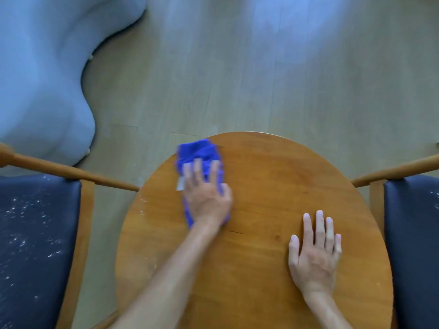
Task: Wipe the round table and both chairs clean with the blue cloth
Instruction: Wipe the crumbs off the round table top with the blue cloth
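The blue cloth [199, 162], a soft, light, bunched rag at the upper left edge of the round wooden counter [273, 186], looks limp enough to bunch and slide, so it is best pinned under a flat palm across its middle, as the left hand [206, 195] does now with fingers [197, 168] straight and slightly apart, though blurred. The right hand [314, 257] lies flat on the smooth, glossy wood at lower right, fingers straight and close together. Pale crumbs dot the counter's left rim and the dark padded seats of the left chair [35, 233] and right chair [413, 233].
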Available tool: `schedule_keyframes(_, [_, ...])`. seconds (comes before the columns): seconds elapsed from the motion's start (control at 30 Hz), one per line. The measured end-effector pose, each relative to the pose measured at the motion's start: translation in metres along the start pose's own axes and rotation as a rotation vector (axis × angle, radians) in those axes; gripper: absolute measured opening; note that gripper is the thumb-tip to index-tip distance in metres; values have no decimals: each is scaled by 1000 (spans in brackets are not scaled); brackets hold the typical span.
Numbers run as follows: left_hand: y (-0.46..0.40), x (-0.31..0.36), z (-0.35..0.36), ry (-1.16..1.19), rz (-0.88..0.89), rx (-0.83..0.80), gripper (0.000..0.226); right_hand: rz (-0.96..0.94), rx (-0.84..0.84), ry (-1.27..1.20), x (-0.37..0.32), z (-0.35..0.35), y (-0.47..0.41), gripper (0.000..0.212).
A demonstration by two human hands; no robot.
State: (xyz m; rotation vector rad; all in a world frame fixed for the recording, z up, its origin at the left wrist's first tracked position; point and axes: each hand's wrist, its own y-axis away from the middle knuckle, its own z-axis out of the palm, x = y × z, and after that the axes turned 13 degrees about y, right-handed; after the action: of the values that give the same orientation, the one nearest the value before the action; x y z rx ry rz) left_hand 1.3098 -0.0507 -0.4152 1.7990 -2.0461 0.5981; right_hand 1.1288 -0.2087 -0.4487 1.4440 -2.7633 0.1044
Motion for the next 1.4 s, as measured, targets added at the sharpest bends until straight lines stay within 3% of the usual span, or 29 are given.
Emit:
schedule_keyframes(0.13, [35, 72, 40, 57, 510, -320, 54, -3, 34, -2, 4, 7, 0, 58])
schedule_keyframes(0.2, [27, 49, 29, 78, 586, -350, 54, 0, 49, -22, 3, 8, 0, 58])
schedule_keyframes(0.27, [11, -2, -4, 68, 480, -271, 55, 11, 43, -43, 3, 8, 0, 59])
schedule_keyframes(0.4, [12, -128, -81, 23, 61, -28, 50, 36, 10, -57, -3, 3, 1, 61])
schedule_keyframes(0.53, [58, -152, -96, 45, -271, 120, 52, 42, -13, -49, -8, -3, 1, 63])
schedule_keyframes(0.6, [68, -126, -82, -5, -231, 148, 50, 33, -16, -45, -9, -5, 1, 63])
schedule_keyframes(0.67, [72, -80, -58, 16, -82, 91, 49, 28, -28, -40, -7, -5, 1, 64])
schedule_keyframes(0.8, [97, 26, 0, 128, 301, -205, 51, 11, 12, -36, -3, -1, 1, 62])
schedule_keyframes(0.87, [102, 32, 7, 146, 439, -321, 53, 3, 24, -36, -2, -1, 2, 61])
schedule_keyframes(0.93, [95, -5, -13, 113, 505, -309, 56, 8, 12, -41, -1, -3, 1, 62])
schedule_keyframes(1.0, [89, -65, -49, 60, 402, -221, 53, 13, -8, -46, -2, -5, 2, 63])
schedule_keyframes(1.1, [97, -153, -102, 2, 62, -52, 50, 17, -36, -50, -5, -7, 2, 65])
schedule_keyframes(1.23, [122, -143, -101, 19, -304, 140, 44, 4, -53, -28, -7, -9, 5, 64])
schedule_keyframes(1.3, [124, -91, -71, 23, -249, 164, 44, 0, -63, -29, -7, -9, 5, 64])
schedule_keyframes(1.4, [145, 2, -20, 109, 36, -18, 47, -3, -71, -47, -3, -8, 3, 65])
